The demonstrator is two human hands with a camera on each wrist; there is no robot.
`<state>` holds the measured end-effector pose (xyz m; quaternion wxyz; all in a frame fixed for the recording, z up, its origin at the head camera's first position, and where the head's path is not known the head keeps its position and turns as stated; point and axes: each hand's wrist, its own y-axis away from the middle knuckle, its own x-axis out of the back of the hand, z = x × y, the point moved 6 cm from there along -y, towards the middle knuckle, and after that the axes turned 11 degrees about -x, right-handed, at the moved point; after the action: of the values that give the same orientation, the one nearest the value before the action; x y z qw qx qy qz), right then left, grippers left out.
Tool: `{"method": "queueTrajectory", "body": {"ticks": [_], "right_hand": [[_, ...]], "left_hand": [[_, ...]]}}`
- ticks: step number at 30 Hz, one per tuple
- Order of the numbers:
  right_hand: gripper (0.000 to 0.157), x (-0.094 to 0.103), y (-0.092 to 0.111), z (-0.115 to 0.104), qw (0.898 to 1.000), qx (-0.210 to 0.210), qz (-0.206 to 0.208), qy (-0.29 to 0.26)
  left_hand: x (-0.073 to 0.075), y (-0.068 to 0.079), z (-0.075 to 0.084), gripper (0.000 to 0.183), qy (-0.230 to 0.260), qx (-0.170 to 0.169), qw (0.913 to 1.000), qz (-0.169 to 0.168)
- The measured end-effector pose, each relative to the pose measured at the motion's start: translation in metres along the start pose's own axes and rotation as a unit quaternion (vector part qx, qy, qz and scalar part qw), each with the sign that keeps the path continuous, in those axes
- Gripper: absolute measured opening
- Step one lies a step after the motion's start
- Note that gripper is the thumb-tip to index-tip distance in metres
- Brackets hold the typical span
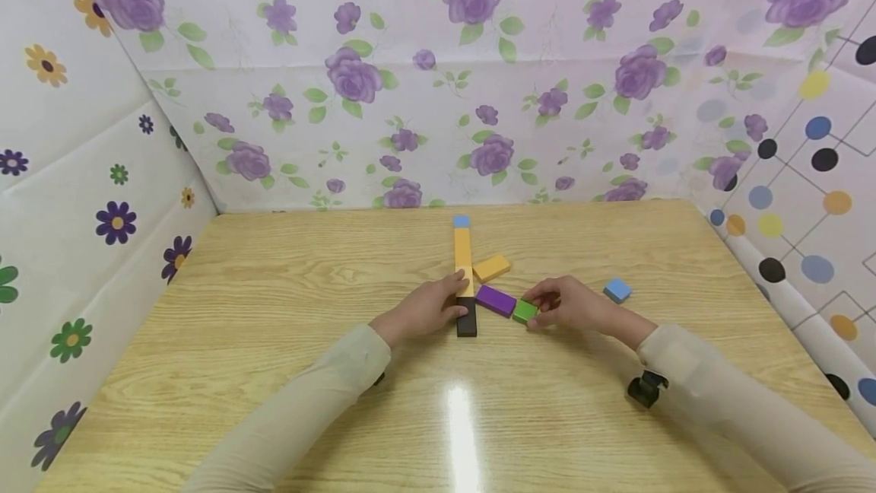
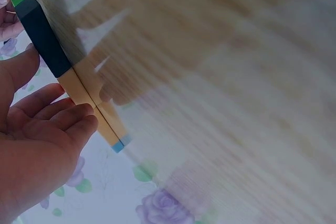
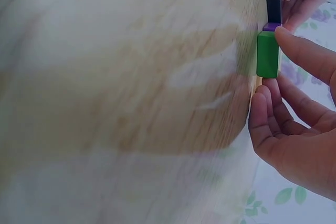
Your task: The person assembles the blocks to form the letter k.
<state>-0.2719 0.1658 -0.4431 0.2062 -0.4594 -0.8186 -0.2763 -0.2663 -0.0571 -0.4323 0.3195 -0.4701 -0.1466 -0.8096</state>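
Note:
On the wooden table, a straight column of blocks has a black block point(image 1: 467, 318) at the near end, orange-yellow blocks point(image 1: 463, 247) in the middle and a small blue block point(image 1: 461, 221) at the far end. The left hand point(image 1: 426, 307) lies at the column's left side, fingers touching the orange-yellow part and thumb at the black block. A purple block point(image 1: 496, 300) slants off to the right of the column. At its right end, the right hand point(image 1: 565, 303) pinches a small green block point(image 3: 268, 54) between thumb and fingers.
A loose orange-yellow block point(image 1: 492, 268) lies just right of the column, behind the purple one. Another blue block point(image 1: 617, 290) rests farther right, beyond the right hand. Patterned cloth walls point(image 1: 438, 97) stand behind and at both sides of the table point(image 1: 308, 249).

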Motion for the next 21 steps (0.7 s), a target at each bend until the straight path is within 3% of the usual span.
{"method": "queueTrajectory", "body": {"ticks": [21], "right_hand": [[0.041, -0.0025, -0.0033, -0.002, 1.0, -0.004, 0.003, 0.007]], "left_hand": [[0.0001, -0.0007, -0.0018, 0.054, 0.006, 0.017, 0.9998, -0.003]]}}
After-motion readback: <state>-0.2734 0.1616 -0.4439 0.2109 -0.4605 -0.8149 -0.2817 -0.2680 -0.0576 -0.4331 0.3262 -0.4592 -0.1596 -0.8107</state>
